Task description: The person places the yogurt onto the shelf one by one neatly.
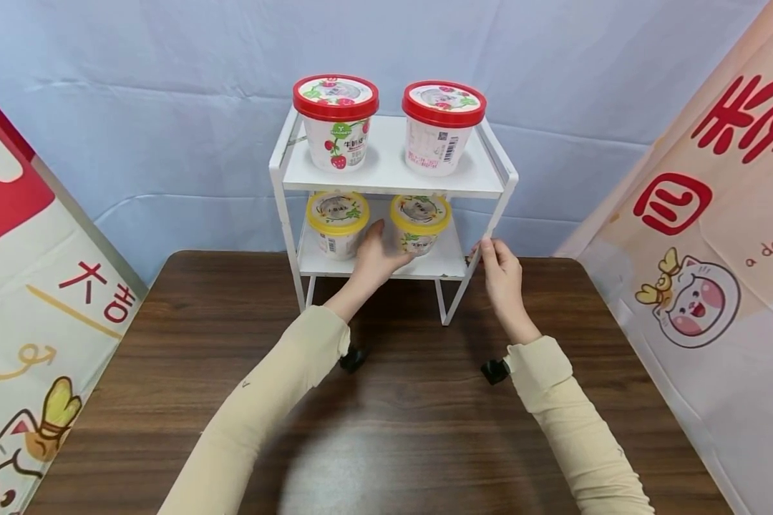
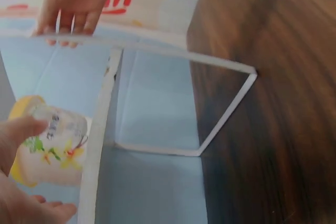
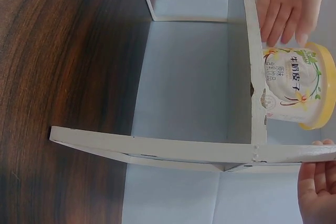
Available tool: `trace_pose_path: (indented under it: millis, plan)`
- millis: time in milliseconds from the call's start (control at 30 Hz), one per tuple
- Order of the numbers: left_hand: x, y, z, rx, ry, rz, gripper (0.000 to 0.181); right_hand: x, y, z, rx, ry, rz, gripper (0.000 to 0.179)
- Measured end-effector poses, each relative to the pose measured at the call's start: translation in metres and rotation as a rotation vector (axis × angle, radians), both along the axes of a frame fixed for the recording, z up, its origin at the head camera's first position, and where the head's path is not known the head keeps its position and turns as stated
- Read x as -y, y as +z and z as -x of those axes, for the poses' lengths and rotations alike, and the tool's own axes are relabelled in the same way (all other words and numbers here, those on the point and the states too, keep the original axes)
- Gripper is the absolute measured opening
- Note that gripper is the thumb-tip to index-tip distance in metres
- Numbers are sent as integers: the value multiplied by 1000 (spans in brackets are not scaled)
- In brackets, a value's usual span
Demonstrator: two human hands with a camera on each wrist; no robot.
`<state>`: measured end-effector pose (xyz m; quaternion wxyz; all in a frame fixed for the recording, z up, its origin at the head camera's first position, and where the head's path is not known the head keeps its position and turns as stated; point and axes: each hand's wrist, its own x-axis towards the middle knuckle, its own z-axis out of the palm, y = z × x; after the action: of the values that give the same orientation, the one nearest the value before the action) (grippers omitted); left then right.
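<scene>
A white two-tier rack [image 1: 393,187] stands at the table's back. My left hand [image 1: 375,255] reaches into its lower shelf, between two yellow-lidded tubs. In the right wrist view, the fingers of that hand [image 3: 287,11] are extended beside the right yellow-lidded tub [image 3: 291,85]; I cannot tell whether they touch it. The left yellow-lidded tub [image 1: 338,223] sits on the other side of the hand. At the rack's right front post, my right hand [image 1: 504,279] grips the frame, thumb and fingers on opposite sides [image 3: 317,190].
On the upper shelf stand a left red-lidded tub [image 1: 336,121] and a right red-lidded tub [image 1: 443,127]. A brown wooden table [image 1: 412,422] carries the rack. Behind hangs a pale blue cloth [image 1: 200,129], with printed banners at the left [image 1: 71,329] and right [image 1: 702,214].
</scene>
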<state>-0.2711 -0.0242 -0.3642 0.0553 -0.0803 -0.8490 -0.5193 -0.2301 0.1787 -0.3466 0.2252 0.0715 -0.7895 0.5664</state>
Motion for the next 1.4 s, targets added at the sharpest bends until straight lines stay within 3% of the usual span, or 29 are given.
trace_pose_path:
  millis: [133, 367, 533, 700, 967, 1167, 1400]
  plan:
    - [7, -7, -19, -87, -23, 2, 68, 6, 11, -8, 20, 7, 9, 34]
    - [28, -22, -53, -242, -182, 32, 41, -3, 1, 2, 23, 23, 28, 35]
    - [50, -36, -71, -287, -294, 115, 33, -13, -14, 13, 38, 14, 20, 39]
    - [75, -49, -85, -318, -343, 165, 33, -12, -12, 11, 45, 19, 23, 37]
    - [117, -60, -98, -279, -347, 221, 33, -2, 9, -7, 27, 20, 22, 32]
    - [145, -58, -100, -256, -282, 259, 33, -2, 10, -7, 29, 17, 38, 33]
    - [176, -52, -97, -297, -197, 308, 33, -5, 7, -5, 30, 61, 85, 32]
